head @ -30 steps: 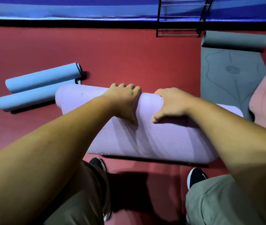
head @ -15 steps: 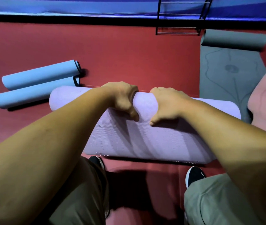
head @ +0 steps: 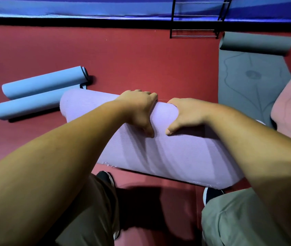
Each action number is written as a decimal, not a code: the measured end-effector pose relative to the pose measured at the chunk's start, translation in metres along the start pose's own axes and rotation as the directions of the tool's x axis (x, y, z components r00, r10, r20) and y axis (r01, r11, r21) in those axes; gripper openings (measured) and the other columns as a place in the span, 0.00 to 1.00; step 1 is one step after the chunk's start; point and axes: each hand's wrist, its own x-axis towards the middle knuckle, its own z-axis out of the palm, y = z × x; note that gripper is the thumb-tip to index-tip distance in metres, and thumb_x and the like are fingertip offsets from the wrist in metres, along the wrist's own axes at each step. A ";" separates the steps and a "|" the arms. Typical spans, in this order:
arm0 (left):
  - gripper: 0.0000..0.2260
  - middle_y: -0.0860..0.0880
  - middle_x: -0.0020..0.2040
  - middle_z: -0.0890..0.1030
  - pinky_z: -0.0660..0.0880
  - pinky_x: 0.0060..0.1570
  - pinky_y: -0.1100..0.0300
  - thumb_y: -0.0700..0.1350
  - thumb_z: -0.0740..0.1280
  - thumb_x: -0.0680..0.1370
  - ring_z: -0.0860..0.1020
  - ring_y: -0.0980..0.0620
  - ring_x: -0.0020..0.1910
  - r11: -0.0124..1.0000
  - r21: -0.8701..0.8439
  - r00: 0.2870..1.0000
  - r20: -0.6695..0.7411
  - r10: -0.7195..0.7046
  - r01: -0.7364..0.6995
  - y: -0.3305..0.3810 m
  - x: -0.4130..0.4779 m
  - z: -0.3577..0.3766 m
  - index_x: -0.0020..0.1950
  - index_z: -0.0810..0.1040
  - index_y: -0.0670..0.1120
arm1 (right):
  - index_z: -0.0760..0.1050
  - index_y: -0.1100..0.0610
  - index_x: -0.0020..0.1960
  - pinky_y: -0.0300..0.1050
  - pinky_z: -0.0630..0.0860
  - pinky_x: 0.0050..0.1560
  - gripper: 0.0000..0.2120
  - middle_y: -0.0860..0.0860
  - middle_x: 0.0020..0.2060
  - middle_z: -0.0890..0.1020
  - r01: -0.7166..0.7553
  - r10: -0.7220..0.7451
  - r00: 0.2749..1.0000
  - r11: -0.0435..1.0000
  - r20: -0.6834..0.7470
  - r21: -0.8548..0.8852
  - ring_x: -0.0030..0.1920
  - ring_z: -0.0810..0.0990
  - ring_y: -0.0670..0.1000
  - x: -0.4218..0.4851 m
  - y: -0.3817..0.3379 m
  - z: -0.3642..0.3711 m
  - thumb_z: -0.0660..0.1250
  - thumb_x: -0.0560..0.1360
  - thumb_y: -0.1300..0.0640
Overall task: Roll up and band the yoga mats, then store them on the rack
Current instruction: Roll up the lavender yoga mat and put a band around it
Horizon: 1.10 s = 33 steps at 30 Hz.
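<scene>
Left hand point(head: 137, 110), right hand point(head: 188, 114) apparently grip purple mat point(head: 176, 155).

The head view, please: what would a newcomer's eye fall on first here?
Both hands grip the fat rolled purple mat lying across the red floor in the centre, the left hand beside the right hand on its top. Two blue rolls lie to its left, and a half-unrolled grey mat stretches at the right near a black rack.

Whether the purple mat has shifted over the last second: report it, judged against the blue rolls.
No clear move. The purple mat keeps its left end just in front of the nearer blue roll's right end, as before.
</scene>
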 end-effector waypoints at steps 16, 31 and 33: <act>0.53 0.54 0.68 0.77 0.74 0.66 0.42 0.81 0.73 0.55 0.77 0.45 0.66 0.999 -0.043 0.997 0.070 -0.012 0.015 -0.007 0.001 -0.009 0.76 0.67 0.58 | 0.71 0.46 0.64 0.55 0.80 0.55 0.48 0.47 0.57 0.81 0.042 -0.062 0.987 0.990 -0.149 -0.136 0.54 0.79 0.56 0.005 0.000 0.005 0.80 0.51 0.26; 0.41 0.58 0.49 0.81 0.80 0.54 0.49 0.73 0.82 0.50 0.80 0.50 0.50 0.951 -0.286 0.984 0.166 -0.068 0.114 -0.024 0.003 -0.006 0.56 0.76 0.58 | 0.58 0.40 0.80 0.60 0.73 0.67 0.62 0.45 0.71 0.72 0.071 -0.084 0.994 0.983 -0.074 -0.168 0.69 0.74 0.57 0.006 -0.005 0.007 0.75 0.53 0.21; 0.37 0.58 0.49 0.83 0.81 0.57 0.49 0.71 0.84 0.51 0.81 0.52 0.50 0.921 -0.366 0.978 0.201 -0.059 0.131 -0.031 0.005 -0.005 0.54 0.78 0.57 | 0.47 0.43 0.84 0.63 0.70 0.70 0.72 0.48 0.77 0.67 0.049 -0.072 0.995 0.959 -0.074 -0.279 0.73 0.70 0.61 0.007 -0.012 0.012 0.76 0.50 0.20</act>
